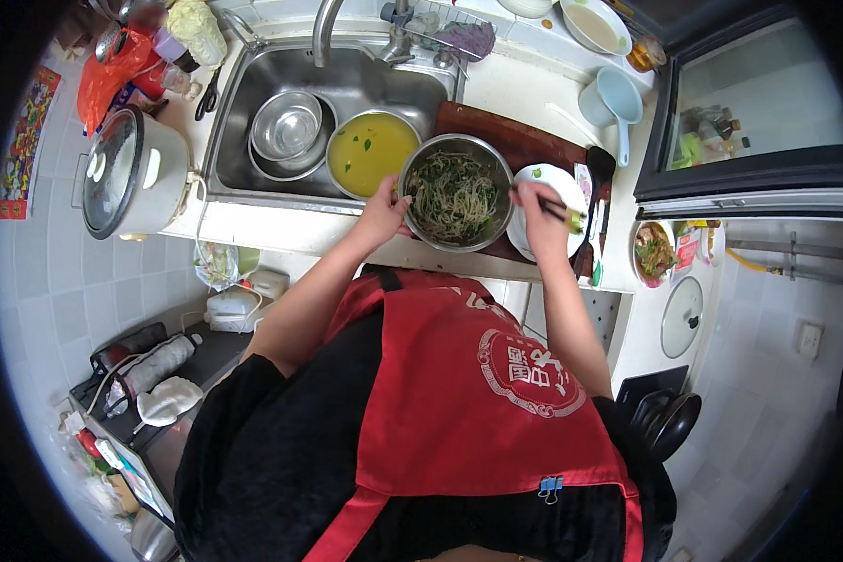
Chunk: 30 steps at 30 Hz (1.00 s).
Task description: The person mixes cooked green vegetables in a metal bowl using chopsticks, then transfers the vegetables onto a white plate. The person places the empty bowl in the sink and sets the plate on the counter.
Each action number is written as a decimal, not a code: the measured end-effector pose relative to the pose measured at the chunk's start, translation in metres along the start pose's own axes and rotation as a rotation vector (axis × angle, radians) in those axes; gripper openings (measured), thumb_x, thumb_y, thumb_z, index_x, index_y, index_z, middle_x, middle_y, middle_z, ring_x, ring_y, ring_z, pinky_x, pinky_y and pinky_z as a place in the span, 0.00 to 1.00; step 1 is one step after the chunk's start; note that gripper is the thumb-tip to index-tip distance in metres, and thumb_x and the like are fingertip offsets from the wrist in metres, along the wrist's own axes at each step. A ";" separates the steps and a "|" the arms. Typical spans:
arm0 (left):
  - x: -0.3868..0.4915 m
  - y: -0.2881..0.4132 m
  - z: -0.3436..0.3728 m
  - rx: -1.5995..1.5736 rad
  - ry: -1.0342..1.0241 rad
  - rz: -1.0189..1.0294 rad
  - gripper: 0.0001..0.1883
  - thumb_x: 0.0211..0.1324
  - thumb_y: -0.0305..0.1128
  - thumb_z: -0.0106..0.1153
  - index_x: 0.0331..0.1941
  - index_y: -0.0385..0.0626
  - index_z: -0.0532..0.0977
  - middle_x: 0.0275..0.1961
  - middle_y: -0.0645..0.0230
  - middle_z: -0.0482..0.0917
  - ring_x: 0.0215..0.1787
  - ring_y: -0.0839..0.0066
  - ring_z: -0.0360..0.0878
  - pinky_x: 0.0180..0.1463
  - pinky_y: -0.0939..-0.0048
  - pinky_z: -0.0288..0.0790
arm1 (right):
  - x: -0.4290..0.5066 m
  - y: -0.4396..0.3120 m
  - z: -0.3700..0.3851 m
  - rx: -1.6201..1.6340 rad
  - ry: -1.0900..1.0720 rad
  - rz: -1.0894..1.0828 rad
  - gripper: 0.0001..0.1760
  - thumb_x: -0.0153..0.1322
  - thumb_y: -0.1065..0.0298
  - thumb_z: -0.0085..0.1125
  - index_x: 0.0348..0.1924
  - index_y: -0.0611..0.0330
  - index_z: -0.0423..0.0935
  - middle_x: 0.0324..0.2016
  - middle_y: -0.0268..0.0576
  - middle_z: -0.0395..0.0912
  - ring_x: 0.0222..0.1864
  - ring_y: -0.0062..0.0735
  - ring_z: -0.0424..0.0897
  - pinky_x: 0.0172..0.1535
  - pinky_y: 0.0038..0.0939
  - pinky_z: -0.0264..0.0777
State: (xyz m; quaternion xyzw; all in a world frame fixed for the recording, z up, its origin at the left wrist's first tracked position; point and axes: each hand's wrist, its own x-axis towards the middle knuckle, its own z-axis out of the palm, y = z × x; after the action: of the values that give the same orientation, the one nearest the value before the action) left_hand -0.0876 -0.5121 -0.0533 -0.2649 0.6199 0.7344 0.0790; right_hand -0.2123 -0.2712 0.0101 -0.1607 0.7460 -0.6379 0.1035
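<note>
My left hand [386, 213] grips the left rim of a stainless steel bowl [413, 151]. Inside the bowl lies a tangle of thin pale sprouts or noodles mixed with dark green leaves [456, 197]. To the right, my right hand [539, 214] holds a pair of dark chopsticks [555, 208] whose lighter ends are blurred. It is over a white plate [534, 242], beside the bowl's right rim. Under the plate and the bowl's right part is a reddish-brown cutting board [527, 138].
Left of the bowl, a basin of yellow liquid [372, 151] with floating leaves stands in the steel sink [245, 77], near nested metal bowls [286, 126]. A lidded electric pot [147, 190] occupies the left counter. A black ladle [599, 165] and blue dipper [607, 98] lie at right.
</note>
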 end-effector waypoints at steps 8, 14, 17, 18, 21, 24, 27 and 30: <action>0.000 0.007 0.000 0.035 0.023 -0.021 0.23 0.71 0.28 0.45 0.67 0.47 0.54 0.42 0.57 0.78 0.34 0.69 0.83 0.34 0.66 0.82 | 0.022 0.007 0.017 0.100 -0.299 0.342 0.11 0.75 0.67 0.57 0.42 0.68 0.80 0.34 0.42 0.83 0.35 0.30 0.85 0.41 0.25 0.78; 0.002 0.004 0.000 -0.056 0.008 -0.025 0.25 0.68 0.27 0.48 0.67 0.48 0.55 0.43 0.57 0.78 0.34 0.68 0.83 0.34 0.67 0.82 | -0.006 -0.010 -0.016 0.095 -0.273 0.251 0.09 0.73 0.69 0.59 0.41 0.67 0.81 0.35 0.43 0.84 0.35 0.26 0.83 0.38 0.25 0.78; 0.009 0.015 -0.006 0.031 -0.004 -0.102 0.29 0.64 0.28 0.52 0.68 0.49 0.56 0.45 0.59 0.78 0.40 0.67 0.84 0.39 0.66 0.83 | -0.037 -0.026 0.019 -0.190 -0.409 -0.078 0.07 0.70 0.70 0.63 0.37 0.63 0.84 0.30 0.43 0.82 0.33 0.32 0.82 0.39 0.28 0.74; 0.012 0.023 -0.009 0.017 -0.023 -0.151 0.31 0.62 0.27 0.53 0.68 0.49 0.56 0.46 0.59 0.79 0.41 0.66 0.84 0.39 0.66 0.83 | -0.041 -0.021 0.021 -0.211 -0.356 -0.065 0.07 0.70 0.70 0.63 0.37 0.64 0.84 0.31 0.44 0.82 0.33 0.34 0.81 0.39 0.29 0.74; 0.022 0.035 -0.008 -0.013 -0.136 -0.278 0.32 0.56 0.24 0.54 0.66 0.44 0.60 0.46 0.58 0.79 0.42 0.63 0.84 0.39 0.65 0.84 | -0.054 -0.015 0.015 -0.220 -0.119 -0.029 0.06 0.70 0.71 0.64 0.35 0.66 0.83 0.31 0.43 0.82 0.32 0.30 0.81 0.38 0.27 0.74; 0.029 0.019 -0.008 -0.102 -0.227 -0.359 0.33 0.53 0.20 0.50 0.66 0.40 0.59 0.52 0.52 0.76 0.43 0.57 0.84 0.39 0.60 0.85 | -0.061 -0.014 0.001 -0.057 0.028 0.111 0.07 0.72 0.72 0.61 0.39 0.68 0.81 0.32 0.40 0.82 0.33 0.25 0.81 0.39 0.24 0.76; 0.019 0.020 0.007 -0.117 -0.158 -0.304 0.32 0.52 0.18 0.47 0.65 0.37 0.58 0.56 0.49 0.74 0.44 0.52 0.83 0.38 0.55 0.86 | -0.070 -0.037 -0.001 0.012 -0.049 0.165 0.08 0.70 0.70 0.63 0.40 0.65 0.82 0.36 0.44 0.83 0.38 0.29 0.81 0.44 0.29 0.75; -0.002 0.047 0.025 -0.094 -0.095 -0.227 0.32 0.52 0.17 0.45 0.65 0.36 0.59 0.57 0.48 0.73 0.45 0.50 0.82 0.37 0.54 0.86 | -0.075 -0.048 0.004 -0.068 -0.221 -0.223 0.09 0.67 0.75 0.66 0.40 0.63 0.81 0.37 0.44 0.81 0.40 0.36 0.80 0.47 0.30 0.74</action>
State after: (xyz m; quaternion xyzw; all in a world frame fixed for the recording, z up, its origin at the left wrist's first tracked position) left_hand -0.1140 -0.4986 -0.0096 -0.3016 0.5465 0.7606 0.1782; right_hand -0.1359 -0.2530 0.0532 -0.3152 0.7286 -0.5985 0.1079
